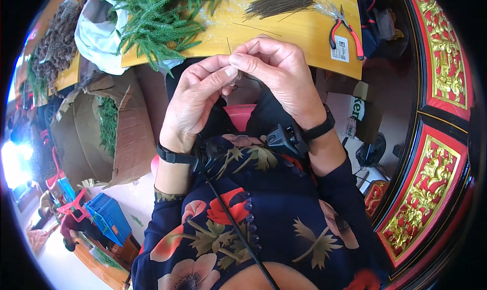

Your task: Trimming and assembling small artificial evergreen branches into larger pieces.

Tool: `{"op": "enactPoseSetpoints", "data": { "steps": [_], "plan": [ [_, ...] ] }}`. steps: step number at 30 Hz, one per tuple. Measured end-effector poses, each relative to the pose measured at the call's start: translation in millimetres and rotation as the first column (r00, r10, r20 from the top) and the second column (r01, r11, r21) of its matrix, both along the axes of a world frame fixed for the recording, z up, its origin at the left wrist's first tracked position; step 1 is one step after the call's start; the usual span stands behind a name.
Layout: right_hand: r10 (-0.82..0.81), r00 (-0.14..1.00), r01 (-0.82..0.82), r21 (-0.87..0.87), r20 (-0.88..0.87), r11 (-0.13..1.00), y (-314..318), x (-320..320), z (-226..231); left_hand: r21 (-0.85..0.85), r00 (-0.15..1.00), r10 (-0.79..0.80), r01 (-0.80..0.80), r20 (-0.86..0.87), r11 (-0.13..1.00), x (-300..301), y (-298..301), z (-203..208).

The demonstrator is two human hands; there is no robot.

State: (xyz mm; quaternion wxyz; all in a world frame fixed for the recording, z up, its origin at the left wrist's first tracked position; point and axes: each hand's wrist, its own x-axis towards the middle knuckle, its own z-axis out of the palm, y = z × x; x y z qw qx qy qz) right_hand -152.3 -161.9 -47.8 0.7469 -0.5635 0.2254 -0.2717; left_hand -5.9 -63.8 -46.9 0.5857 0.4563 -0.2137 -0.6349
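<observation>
Left hand [195, 99] and right hand [276, 69] meet fingertip to fingertip, both pinched shut on a thin wire [229, 47]. Wire stands near upright, long axis pointing away over the yellow table [304, 33] edge. Pliers [345, 28] lie well apart at right, green sprigs [157, 21] at left.

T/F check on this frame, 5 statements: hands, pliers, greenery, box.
1. Both hands, left hand and right hand, meet at the fingertips on a thin wire. True.
2. The red-handled pliers are in the right hand. False: they lie on the yellow table, untouched.
3. Green fern-like sprigs lie on the table's left part. True.
4. The cardboard box sits on the table. False: it stands below, beside the table, with greenery inside.
5. Both wrists wear black bands. True.
</observation>
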Motion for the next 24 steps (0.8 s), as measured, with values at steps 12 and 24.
{"op": "enactPoseSetpoints", "data": {
  "steps": [12,24],
  "plan": [
    [-0.128,0.992,0.126,0.095,0.011,0.987,10,1,-4,0.03,0.993,-0.063,0.067,-0.101,0.997,-18,-8,14],
    [-0.266,0.963,0.212,-0.72,0.04,0.661,0,-2,-2,0.03,0.988,0.035,-0.03,-0.152,0.999,-9,-6,2]
  ]
}}
